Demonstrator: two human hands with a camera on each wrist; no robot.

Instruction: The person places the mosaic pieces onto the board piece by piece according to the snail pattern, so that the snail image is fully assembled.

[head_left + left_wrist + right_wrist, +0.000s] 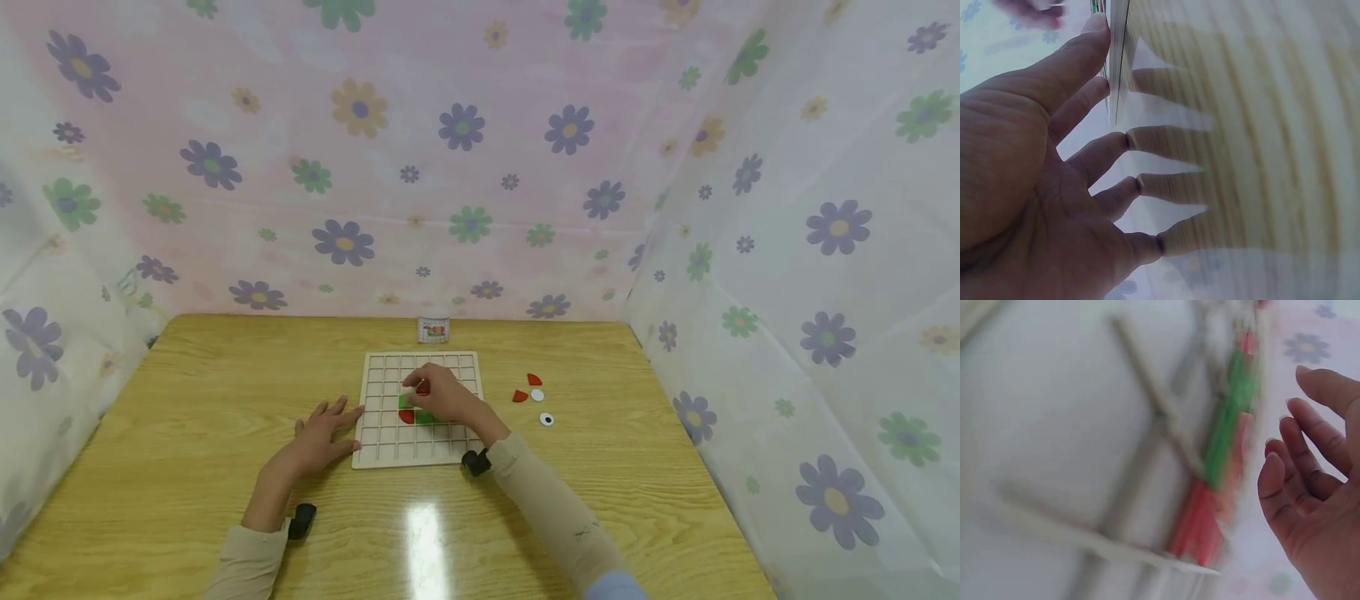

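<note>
A pale square board (382,450) with a raised grid lies on the wooden table. My left hand (318,437) rests at its left edge, fingers spread; in the left wrist view the thumb (1085,47) touches the board's side. Over the middle of the board hovers my right hand (444,396), fingers loosely bent, nothing between them in the right wrist view. Beneath and beside it, green pieces (423,417) and a red piece (406,416) sit in grid cells. A darker red piece (423,387) shows near the fingertips. The hand hides part of the group.
Right of the board lie two red quarter-round pieces (534,379), a white disc (537,396) and a white disc with a black dot (547,420). A small picture card (433,331) is behind the board. Flowered cloth (465,225) hangs around the table.
</note>
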